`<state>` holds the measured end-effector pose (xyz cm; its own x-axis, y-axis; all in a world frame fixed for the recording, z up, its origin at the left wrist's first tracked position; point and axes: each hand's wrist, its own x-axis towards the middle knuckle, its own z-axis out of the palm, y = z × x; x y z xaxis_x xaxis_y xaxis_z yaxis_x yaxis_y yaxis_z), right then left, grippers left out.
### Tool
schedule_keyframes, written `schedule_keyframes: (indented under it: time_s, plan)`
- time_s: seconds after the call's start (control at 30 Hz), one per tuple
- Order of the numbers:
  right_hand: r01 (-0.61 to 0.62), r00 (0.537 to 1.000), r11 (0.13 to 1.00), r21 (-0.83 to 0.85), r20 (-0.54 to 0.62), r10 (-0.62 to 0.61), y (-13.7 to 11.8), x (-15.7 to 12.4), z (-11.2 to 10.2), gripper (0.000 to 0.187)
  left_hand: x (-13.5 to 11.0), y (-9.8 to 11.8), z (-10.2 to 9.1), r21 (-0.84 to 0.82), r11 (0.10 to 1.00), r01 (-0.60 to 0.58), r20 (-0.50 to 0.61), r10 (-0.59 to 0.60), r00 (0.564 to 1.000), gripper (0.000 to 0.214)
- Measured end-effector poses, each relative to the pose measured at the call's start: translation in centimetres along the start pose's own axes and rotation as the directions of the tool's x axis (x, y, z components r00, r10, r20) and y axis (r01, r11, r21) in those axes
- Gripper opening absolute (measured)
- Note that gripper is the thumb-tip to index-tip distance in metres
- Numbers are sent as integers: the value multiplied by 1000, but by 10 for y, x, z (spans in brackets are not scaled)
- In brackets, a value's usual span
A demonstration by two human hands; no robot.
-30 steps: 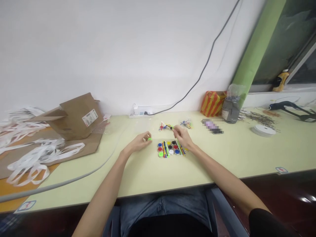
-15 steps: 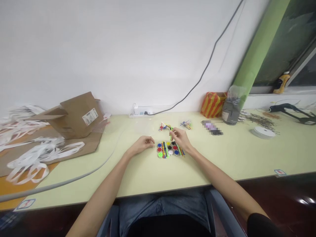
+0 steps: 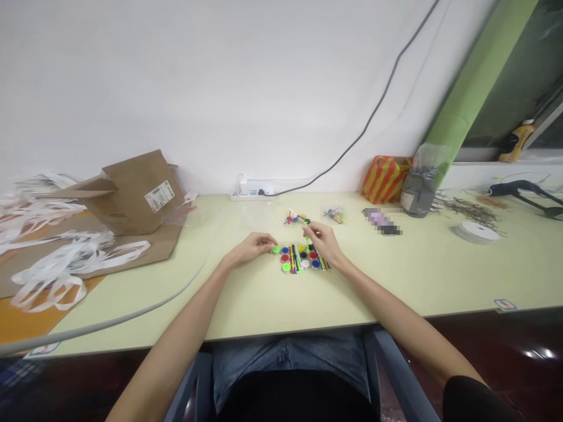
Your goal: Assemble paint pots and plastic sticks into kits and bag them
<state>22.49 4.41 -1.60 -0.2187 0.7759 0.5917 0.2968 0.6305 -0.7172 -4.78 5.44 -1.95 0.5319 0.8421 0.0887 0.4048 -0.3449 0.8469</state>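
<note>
My left hand [image 3: 250,248] rests on the pale green tabletop, its fingertips pinching a small lime-green disc [image 3: 275,250]. Just to the right lies a set of coloured round discs and thin coloured sticks [image 3: 299,259]. My right hand [image 3: 321,243] hangs over the far side of that set, with a thin green stick [image 3: 307,239] held upright between its fingers. Beyond it lies a small assembly of sticks and discs [image 3: 294,219]. A small clear bag of coloured pieces [image 3: 335,215] sits further right.
On the left are a brown cardboard box [image 3: 136,196] and a heap of white plastic strips [image 3: 74,252]. A grey cable [image 3: 145,308] crosses the table. A power strip [image 3: 250,195], striped bag [image 3: 386,179], grey bag [image 3: 417,193] and white tape roll [image 3: 477,232] stand further back.
The whole view has tilted slightly. My left hand has moved right, with the green disc showing at its fingertips. The green stick now shows upright in my right hand's fingers.
</note>
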Motion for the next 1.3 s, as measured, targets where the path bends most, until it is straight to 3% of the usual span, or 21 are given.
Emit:
schedule_keyframes:
  time_s: [0.17, 0.33, 0.5, 0.6, 0.73, 0.8, 0.9, 1.13, 1.3]
  plan:
    - [-80, 996, 981, 178, 42, 74, -6, -2, 8, 38, -3, 20, 0, 64, 998, 0, -199, 13, 980, 38]
    - [-40, 994, 976, 212, 105, 18, -16, -6, 17, 29, -1, 46, 16, 47, 994, -100, -46, 103, 994, 36]
    - [-32, 992, 983, 183, 123, 9, -16, -8, 17, 22, 2, 49, 25, 96, 986, -137, -50, 142, 989, 35]
    - [36, 995, 996, 86, 90, -44, -11, -6, 11, 26, -1, 43, 11, 86, 994, -67, -38, 70, 997, 33]
    - [106, 994, 989, -105, 32, -104, -2, -4, 3, 21, -12, 26, -17, 156, 977, 146, 22, -151, 988, 20]
    - [119, 993, 982, -148, 31, -116, 1, -4, 2, 19, -17, 17, -28, 200, 936, 291, 32, -303, 952, 18]
    - [134, 991, 975, -178, 46, -128, 1, -6, 3, 20, -22, 11, -34, 196, 894, 403, 133, -431, 893, 18]
    - [164, 986, 962, -219, 17, -164, -5, -5, 1, 20, -24, 20, -36, 122, 911, 394, 311, -412, 856, 45]
    - [129, 989, 963, -236, -43, -143, 1, -3, -3, 20, -26, 18, -38, 108, 914, 392, 264, -406, 875, 47]
